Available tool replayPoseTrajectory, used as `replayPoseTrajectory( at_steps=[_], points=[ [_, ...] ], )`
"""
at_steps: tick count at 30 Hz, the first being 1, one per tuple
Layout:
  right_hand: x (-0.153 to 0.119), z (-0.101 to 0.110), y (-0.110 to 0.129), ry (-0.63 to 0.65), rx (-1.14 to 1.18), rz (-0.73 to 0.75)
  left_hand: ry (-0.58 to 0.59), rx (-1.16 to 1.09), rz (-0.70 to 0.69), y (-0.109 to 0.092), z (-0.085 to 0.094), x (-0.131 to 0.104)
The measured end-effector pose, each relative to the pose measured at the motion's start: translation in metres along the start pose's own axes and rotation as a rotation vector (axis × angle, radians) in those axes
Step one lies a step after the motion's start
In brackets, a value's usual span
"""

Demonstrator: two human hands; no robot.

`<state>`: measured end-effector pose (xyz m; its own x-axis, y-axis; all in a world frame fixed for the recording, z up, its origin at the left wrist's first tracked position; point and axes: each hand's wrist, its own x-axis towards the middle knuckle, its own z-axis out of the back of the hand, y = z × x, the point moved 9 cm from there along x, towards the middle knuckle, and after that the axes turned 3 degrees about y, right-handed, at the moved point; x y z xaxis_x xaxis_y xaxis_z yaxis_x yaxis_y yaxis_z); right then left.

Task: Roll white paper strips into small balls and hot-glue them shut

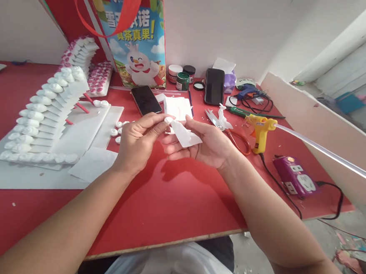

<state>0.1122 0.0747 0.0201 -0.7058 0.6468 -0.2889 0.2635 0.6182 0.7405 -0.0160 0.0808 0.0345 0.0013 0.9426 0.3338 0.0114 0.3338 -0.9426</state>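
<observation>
My left hand (139,140) pinches a small rolled white paper rosette (168,120) between thumb and fingertips. From the rosette a loose tail of white paper (184,136) hangs to the right, across the fingers of my right hand (206,143). That hand is palm up, its fingers stretched out under the paper and its thumb raised. Just beyond both hands lies a stack of white paper (177,107). Several finished white rosettes (116,128) sit on the red table beside my left hand.
At left, a stepped white model (55,117) carries rows of white rosettes. Open scissors (230,130), a yellow glue gun (260,130) and a purple power socket (296,176) lie right. Behind are a phone (146,100), paint jars (182,81) and a printed bag (139,46).
</observation>
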Motion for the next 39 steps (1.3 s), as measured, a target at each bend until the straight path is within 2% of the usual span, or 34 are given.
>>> replayPoseTrajectory(
  at_steps=[6,10,17,20,24,27,29,33,39],
  points=[
    [-0.003,-0.005,0.006,0.010,-0.023,0.129,0.022,0.005,0.004,-0.006,-0.003,-0.001],
    [-0.004,0.000,0.010,-0.056,-0.094,0.197,0.004,-0.022,-0.002,-0.004,-0.002,-0.002],
    [-0.009,0.001,0.026,-0.217,-0.499,0.377,-0.051,0.025,0.019,0.000,0.001,-0.003],
    [-0.015,0.001,0.031,-0.313,-0.704,0.434,-0.040,0.054,0.013,-0.002,0.000,-0.004],
    [-0.025,0.003,0.036,-0.515,-0.949,0.494,-0.043,0.113,-0.003,-0.006,-0.004,-0.008],
    [-0.031,0.000,0.037,-0.635,-1.062,0.531,-0.057,0.203,-0.061,-0.015,-0.008,-0.012],
    [-0.032,-0.004,0.035,-0.640,-1.076,0.544,-0.090,0.286,-0.125,-0.023,-0.009,-0.015],
    [-0.029,-0.011,0.030,-0.550,-1.006,0.562,-0.156,0.418,-0.252,-0.035,-0.009,-0.020],
    [-0.032,-0.009,0.034,-0.527,-0.951,0.595,-0.140,0.492,-0.387,-0.044,-0.016,-0.026]
  ],
)
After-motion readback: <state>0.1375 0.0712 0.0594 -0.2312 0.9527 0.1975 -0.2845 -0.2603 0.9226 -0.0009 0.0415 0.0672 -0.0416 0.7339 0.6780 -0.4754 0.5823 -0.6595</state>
